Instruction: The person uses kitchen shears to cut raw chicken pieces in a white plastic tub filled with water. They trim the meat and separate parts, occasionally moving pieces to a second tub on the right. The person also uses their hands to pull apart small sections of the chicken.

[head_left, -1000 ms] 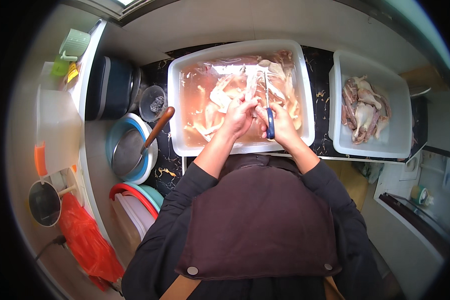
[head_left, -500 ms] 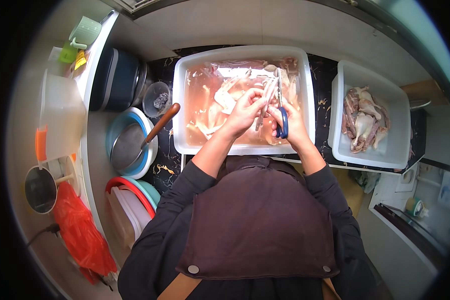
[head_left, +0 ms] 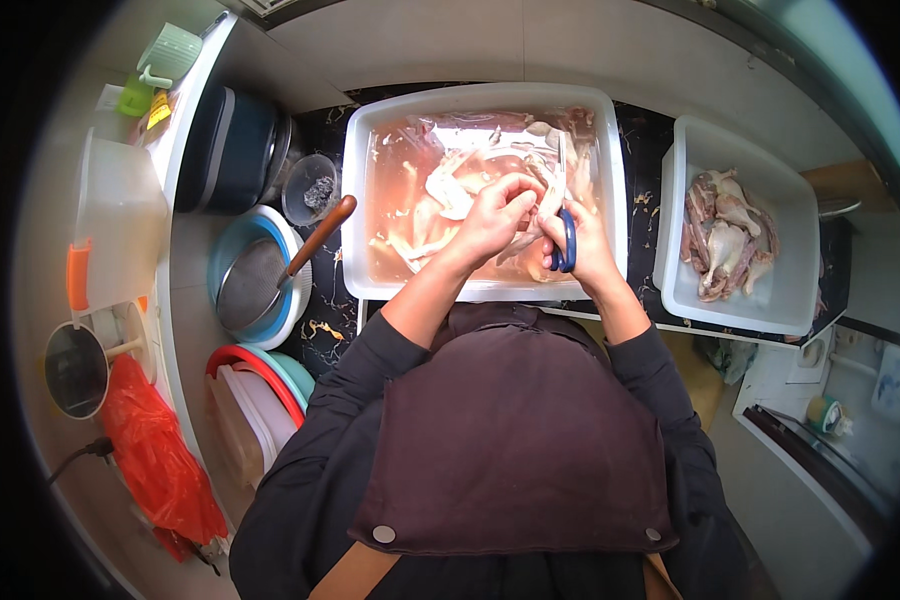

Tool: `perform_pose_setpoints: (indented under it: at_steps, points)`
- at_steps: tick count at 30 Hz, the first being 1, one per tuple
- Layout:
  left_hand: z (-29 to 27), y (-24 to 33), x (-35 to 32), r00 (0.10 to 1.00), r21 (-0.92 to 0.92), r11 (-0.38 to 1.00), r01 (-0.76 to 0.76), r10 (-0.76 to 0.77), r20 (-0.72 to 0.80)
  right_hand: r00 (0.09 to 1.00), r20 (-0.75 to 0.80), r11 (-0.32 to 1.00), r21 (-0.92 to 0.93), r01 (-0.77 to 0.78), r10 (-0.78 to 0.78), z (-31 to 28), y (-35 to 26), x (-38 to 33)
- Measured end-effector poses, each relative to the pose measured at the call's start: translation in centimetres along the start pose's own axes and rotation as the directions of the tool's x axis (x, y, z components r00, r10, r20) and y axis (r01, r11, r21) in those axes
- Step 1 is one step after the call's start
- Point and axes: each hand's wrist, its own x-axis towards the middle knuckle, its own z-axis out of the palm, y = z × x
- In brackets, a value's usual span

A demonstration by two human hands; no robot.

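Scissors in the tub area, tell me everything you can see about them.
The scissors have dark blue, looped handles, which look like plastic, and long, slim, silvery blades that look like metal. The right hand grips the handles, holding them above the white tub, blades pointing away from the person. Pale meat is beside the blades; whether they touch is unclear.

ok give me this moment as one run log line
left hand: holding raw meat piece | right hand: holding blue-handled scissors | large tub: meat in pinkish water | right-side tub: more meat
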Motion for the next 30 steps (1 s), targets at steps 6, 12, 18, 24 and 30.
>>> perform_pose_setpoints:
  at_steps: [6, 12, 18, 24, 30]
  points:
    - [2.0, 0.8, 0.1, 0.985, 0.293, 0.941, -0.169, 0.171, 0.020, 0.995, -0.032, 0.995, -0.015, 0.097, -0.097, 0.2, 0.9, 0.2]
    - [0.9, 0.5, 0.5, 0.990, 0.334, 0.936, -0.112, 0.135, -0.046, 0.999, 0.014, 0.992, -0.119, 0.049, -0.047, 0.7, 0.4, -0.5]
    - [0.5, 0.7, -0.2, 0.983, 0.224, 0.972, -0.074, 0.109, -0.148, 0.992, 0.012, 0.941, -0.317, 0.121, -0.124, -0.6, 0.8, -1.3]
    - [0.9, 0.3, -0.3, 0.820, 0.575, 0.747, -0.333, 0.531, -0.215, 0.965, -0.036, 0.570, -0.812, 0.124, -0.261, 1.0, -1.8, -3.5]
    - [1.3, 1.1, -0.7, 0.745, 0.726, 0.610, -0.317, 0.634, -0.208, 0.971, 0.008, 0.500, -0.856, 0.131, -0.240, 1.8, -1.9, -3.7]
